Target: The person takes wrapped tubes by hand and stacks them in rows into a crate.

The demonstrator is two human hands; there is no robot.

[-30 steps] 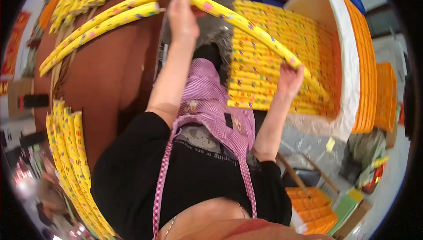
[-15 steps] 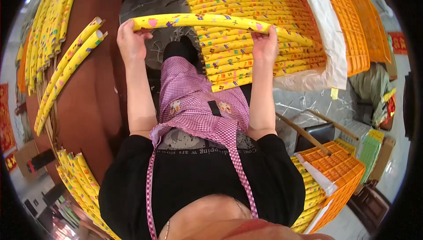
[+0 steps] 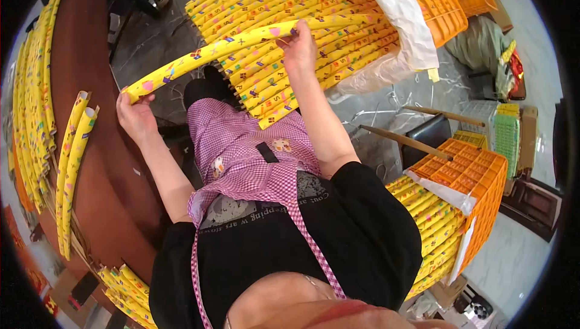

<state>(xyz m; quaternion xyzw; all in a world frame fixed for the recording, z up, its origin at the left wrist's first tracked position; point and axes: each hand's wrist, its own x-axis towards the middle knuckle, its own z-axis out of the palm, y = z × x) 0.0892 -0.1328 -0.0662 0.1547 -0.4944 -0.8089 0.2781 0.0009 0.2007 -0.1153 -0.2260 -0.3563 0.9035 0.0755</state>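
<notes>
A long yellow tube (image 3: 211, 51) with a colourful printed pattern is held up between my two hands. My left hand (image 3: 138, 114) grips its near left end, fingers closed around it. Farther along, my right hand (image 3: 299, 51) pinches the tube, with thumb and fingers closed on it. The tube slopes up to the right, and its far part lies over the stack of matching yellow tubes (image 3: 272, 102). White sheeting (image 3: 417, 39) lines the crate beside that stack.
On the left, two yellow tubes (image 3: 75, 166) lie on a reddish-brown table (image 3: 109, 196), beside a larger bundle (image 3: 30, 105). An orange crate (image 3: 435, 3) stands at the upper right. Another orange crate (image 3: 471, 172) with tubes sits lower right, near wooden bars (image 3: 405, 141).
My left hand has moved down and left with the tube's end, and my right hand has shifted left in view. The tube now tilts; the whole view has turned with the head.
</notes>
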